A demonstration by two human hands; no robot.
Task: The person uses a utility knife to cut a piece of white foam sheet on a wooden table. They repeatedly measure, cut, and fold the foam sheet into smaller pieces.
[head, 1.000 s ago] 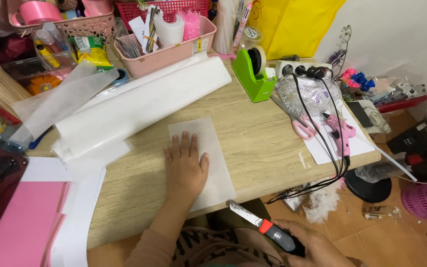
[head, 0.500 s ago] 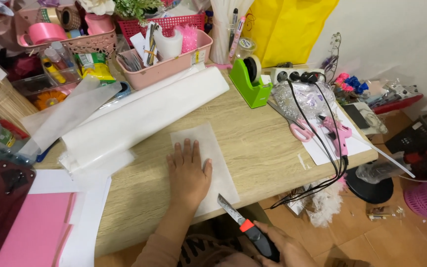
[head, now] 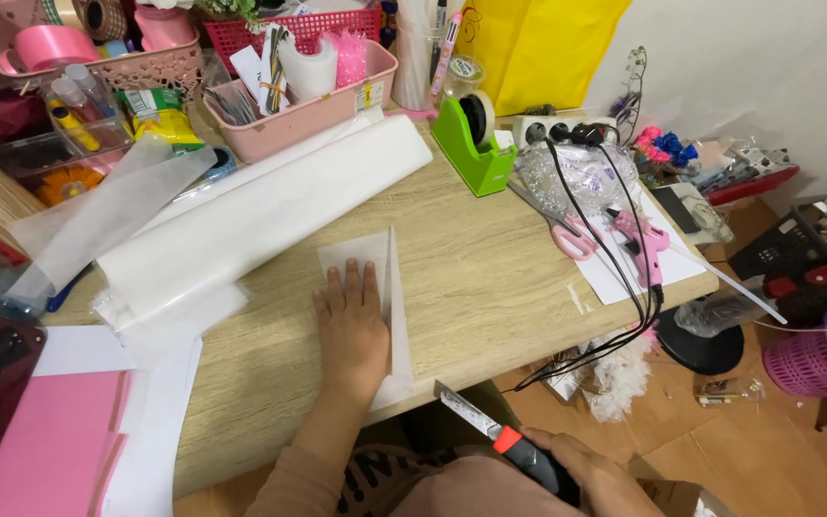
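Observation:
My left hand (head: 351, 330) lies flat, fingers together, on a white paper sheet (head: 368, 257) on the wooden table (head: 490, 287). The sheet's right side is split into a narrow strip (head: 396, 316) that lifts slightly beside my fingers. My right hand (head: 591, 474) is below the table's front edge, closed on a utility knife (head: 500, 442) with a red and black handle. Its blade points up-left at the sheet's near corner. A large folded white paper roll (head: 260, 215) lies just left of the sheet.
A green tape dispenser (head: 474, 144), pink basket (head: 299, 91), power strip with black cables (head: 567, 129), pink glue gun (head: 645, 239) and pink scissors (head: 571, 235) crowd the back and right. Pink and white sheets (head: 59, 450) lie at the near left. A purple basket (head: 811, 359) stands on the floor.
The knife has drawn back toward me past the table's edge. A narrow strip now stands apart along the sheet's right side. My left hand stays pressed on the sheet.

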